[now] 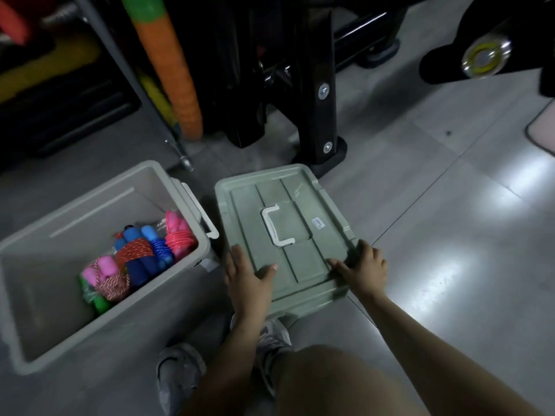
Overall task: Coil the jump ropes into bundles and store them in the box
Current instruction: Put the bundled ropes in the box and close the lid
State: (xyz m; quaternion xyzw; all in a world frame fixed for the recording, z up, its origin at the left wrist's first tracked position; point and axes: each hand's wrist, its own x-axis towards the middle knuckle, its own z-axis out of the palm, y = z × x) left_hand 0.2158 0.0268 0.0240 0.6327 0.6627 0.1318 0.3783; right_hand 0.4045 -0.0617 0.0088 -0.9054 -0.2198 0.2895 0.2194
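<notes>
A grey-green box [39, 295] stands open on the floor at the left. Several coiled jump ropes [135, 262] lie bundled in its right end, with pink, blue and green handles. To its right is the box's green lid [303, 265] with a white handle [277, 225], tilted slightly toward me. My left hand [247, 280] grips the lid's near left edge, thumb on top. My right hand [362, 267] holds the lid's near right edge.
A black equipment frame [318, 85] and an orange foam-wrapped pole [171, 64] stand behind the box and lid. A metal rack leg [180, 151] stands close behind the box. My shoes [180, 376] and knee are at the bottom. Grey tiled floor stretches to the right.
</notes>
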